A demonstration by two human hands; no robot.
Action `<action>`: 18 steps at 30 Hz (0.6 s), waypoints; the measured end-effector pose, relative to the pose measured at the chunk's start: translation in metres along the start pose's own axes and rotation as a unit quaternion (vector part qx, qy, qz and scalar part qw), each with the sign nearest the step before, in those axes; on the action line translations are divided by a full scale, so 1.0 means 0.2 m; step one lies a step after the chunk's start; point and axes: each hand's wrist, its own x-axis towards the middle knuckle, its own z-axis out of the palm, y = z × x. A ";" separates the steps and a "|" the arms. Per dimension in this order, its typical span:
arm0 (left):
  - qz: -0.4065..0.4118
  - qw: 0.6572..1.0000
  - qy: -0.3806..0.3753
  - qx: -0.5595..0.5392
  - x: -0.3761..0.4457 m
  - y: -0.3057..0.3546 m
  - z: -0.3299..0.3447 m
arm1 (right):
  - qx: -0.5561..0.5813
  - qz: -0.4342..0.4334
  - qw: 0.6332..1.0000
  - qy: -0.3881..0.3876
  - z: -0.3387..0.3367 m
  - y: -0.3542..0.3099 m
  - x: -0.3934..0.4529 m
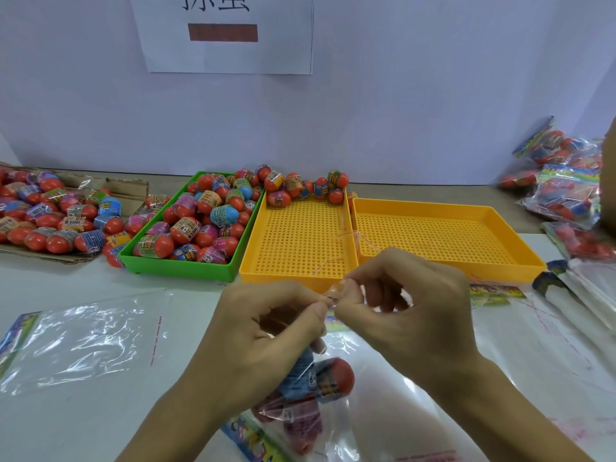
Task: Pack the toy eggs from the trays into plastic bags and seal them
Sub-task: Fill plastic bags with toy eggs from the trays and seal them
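fingers of left hand (266, 325) and right hand (410, 311) pinch the plastic bag (333, 388) mouth, toy eggs (330, 378) inside.

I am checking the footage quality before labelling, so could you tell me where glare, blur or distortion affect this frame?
Head view: glare streaks the empty plastic bag and the filled bag below the hands; the eggs in it are blurred; left hand and right hand are slightly soft; wide-angle bending tilts the yellow trays; lighting is even, shadows faint.
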 end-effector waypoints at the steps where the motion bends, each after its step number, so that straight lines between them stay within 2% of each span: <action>1: -0.002 1.000 0.015 -0.012 0.00 0.00 -0.01 | 0.004 0.015 1.000 0.015 -0.01 0.01 0.01; 4: -0.003 0.996 0.082 -0.046 0.01 0.00 -0.03 | 0.035 0.082 0.994 0.064 -0.06 0.05 0.05; 8: 0.003 0.984 0.171 -0.053 0.03 -0.01 -0.05 | 0.109 0.207 0.957 0.172 -0.11 0.14 0.11; 12: 0.013 0.966 0.252 -0.064 0.04 -0.03 -0.08 | 0.056 0.227 0.950 0.207 -0.14 0.22 0.13; 15: 0.027 0.956 0.290 -0.037 0.06 -0.05 -0.09 | 0.032 0.214 0.967 0.137 -0.10 0.24 0.10; 18: 0.024 0.953 0.301 -0.033 0.06 -0.05 -0.09 | -0.028 0.250 0.968 -0.027 -0.05 0.26 0.07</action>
